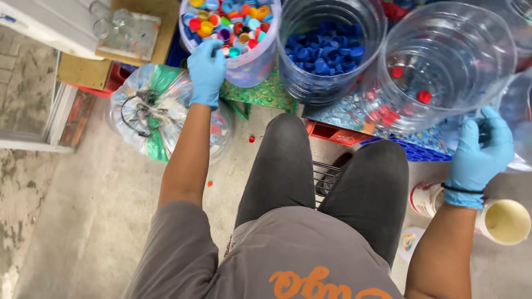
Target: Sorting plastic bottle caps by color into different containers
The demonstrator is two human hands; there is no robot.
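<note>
My left hand [206,72] wears a blue glove and reaches over the rim of a clear tub [252,63] filled with mixed coloured bottle caps [238,25]; whether its fingers hold a cap cannot be seen. My right hand [479,152], also gloved in blue, curls against the clear plastic at the lower right side of a big transparent tub [443,61] that holds a few red caps [424,96]. Between those two stands a clear tub [330,83] of blue caps [327,52]. My grey-trousered legs fill the middle.
A tied clear bag [152,113] with green plastic and caps lies on the concrete floor at left. A white cup [501,221] lies on its side near my right wrist. Red and blue crates [343,134] sit under the tubs. Loose caps [251,139] dot the floor.
</note>
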